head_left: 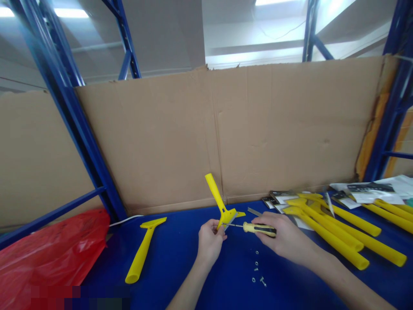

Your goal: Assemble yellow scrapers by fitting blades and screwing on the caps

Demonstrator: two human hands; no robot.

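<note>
My left hand (211,241) is closed on the head of a yellow scraper (215,193), whose handle points up and away. A thin metal blade (230,218) lies along the scraper's head. In my right hand (277,234) is a screwdriver (254,227) with a pale yellow and black handle. Its shaft points left, and the tip meets the scraper head near my left fingers; the screw there is too small to make out. Just above my right fingers a flat metal strip (254,211) shows. Several small nuts and screws (256,263) lie on the blue table below the screwdriver.
Another yellow scraper (142,252) lies at the left, near a red plastic bag (51,254). Several yellow scrapers (338,232) are piled at the right beside printed packets (371,189). A cardboard sheet (161,142) and blue rack posts (77,116) stand behind the blue table (174,249).
</note>
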